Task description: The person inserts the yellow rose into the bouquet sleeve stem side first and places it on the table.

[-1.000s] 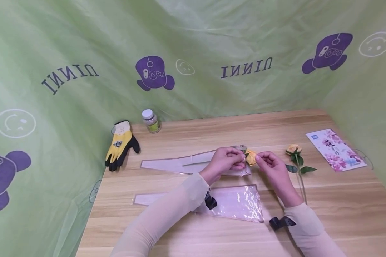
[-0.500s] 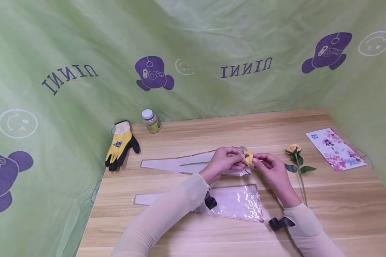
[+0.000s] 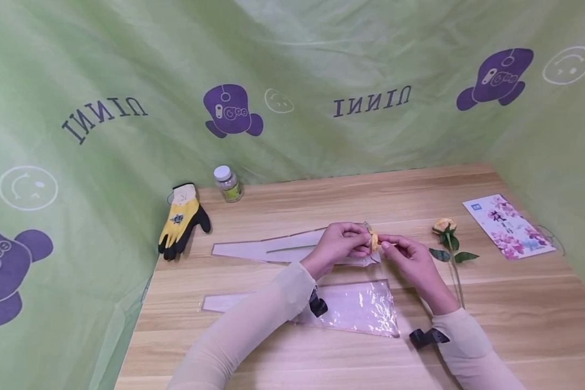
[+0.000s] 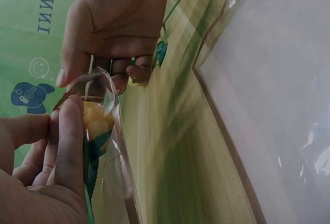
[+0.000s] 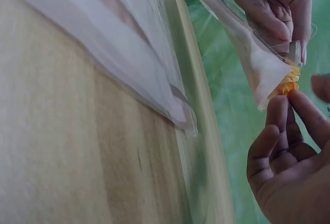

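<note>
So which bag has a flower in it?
The far bag, nearer the jar: a green stem shows inside and a yellow flower sits at its open end. No flower shows in the near bag, though an arm covers part of it.

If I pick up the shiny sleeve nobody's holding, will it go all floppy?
Probably floppy: the sleeve looks like thin, crinkly plastic. It's likely very light too, since it lies nearly flat on the table and no flower shows inside. It may feel slippery, because its smooth surface has bright glints.
</note>
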Demonstrator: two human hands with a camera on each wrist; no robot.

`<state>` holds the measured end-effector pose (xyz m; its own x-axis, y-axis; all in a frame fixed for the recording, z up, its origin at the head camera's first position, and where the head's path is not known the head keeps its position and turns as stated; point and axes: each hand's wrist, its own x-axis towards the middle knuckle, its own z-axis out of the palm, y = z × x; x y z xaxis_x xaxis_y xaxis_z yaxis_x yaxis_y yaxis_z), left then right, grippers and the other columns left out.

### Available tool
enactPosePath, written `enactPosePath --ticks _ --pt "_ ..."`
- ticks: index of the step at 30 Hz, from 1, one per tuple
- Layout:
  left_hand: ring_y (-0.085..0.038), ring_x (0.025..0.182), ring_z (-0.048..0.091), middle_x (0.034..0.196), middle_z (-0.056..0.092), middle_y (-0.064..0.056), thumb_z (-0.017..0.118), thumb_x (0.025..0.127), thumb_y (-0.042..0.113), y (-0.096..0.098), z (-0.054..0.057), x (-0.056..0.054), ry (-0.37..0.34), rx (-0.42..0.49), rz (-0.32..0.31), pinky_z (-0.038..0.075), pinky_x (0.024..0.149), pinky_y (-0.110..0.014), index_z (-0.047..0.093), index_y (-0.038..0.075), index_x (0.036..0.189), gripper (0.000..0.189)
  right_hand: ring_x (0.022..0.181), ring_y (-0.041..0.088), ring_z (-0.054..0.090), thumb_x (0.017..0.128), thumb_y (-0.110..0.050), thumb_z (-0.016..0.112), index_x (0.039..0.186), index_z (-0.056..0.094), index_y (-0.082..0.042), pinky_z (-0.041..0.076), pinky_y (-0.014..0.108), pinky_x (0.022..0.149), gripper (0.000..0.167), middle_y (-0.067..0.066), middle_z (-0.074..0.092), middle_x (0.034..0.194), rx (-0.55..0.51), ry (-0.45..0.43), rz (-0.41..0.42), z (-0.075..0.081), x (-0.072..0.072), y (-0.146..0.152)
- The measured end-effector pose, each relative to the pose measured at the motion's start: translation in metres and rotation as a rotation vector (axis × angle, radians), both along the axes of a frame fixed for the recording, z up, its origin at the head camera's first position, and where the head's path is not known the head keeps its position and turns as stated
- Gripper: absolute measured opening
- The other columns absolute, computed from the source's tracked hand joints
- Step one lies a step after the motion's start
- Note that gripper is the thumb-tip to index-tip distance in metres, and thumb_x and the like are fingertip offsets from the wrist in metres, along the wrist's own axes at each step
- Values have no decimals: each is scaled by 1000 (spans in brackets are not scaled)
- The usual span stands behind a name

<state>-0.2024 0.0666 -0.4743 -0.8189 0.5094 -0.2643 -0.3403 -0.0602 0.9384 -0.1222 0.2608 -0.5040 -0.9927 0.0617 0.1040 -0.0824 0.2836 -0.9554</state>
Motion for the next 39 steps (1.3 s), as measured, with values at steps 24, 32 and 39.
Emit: enactPosePath --ticks 24,32,39 --pt "-20 70 73 88 74 -17 74 92 1 -1 7 3 -9 30 -25 65 70 -33 72 1 100 8 98 15 61 108 -17 51 135 61 1 57 29 77 33 8 63 131 7 17 148 1 1 -2" --pt "-18 68 72 87 74 -16 74 93 2 -1 9 5 3 21 -24 65 68 -31 73 1 100 7 117 1 57 110 -10 42 142 49 10 44 15 103 38 30 51 142 -24 7 335 -1 -1 -9" --pt "-18 68 72 86 74 -15 74 92 2 0 7 5 9 20 -10 65 67 -30 74 2 99 7 120 3 56 112 -14 40 142 50 9 42 15 106 39 28 51 143 -38 -8 333 -2 -2 -13"
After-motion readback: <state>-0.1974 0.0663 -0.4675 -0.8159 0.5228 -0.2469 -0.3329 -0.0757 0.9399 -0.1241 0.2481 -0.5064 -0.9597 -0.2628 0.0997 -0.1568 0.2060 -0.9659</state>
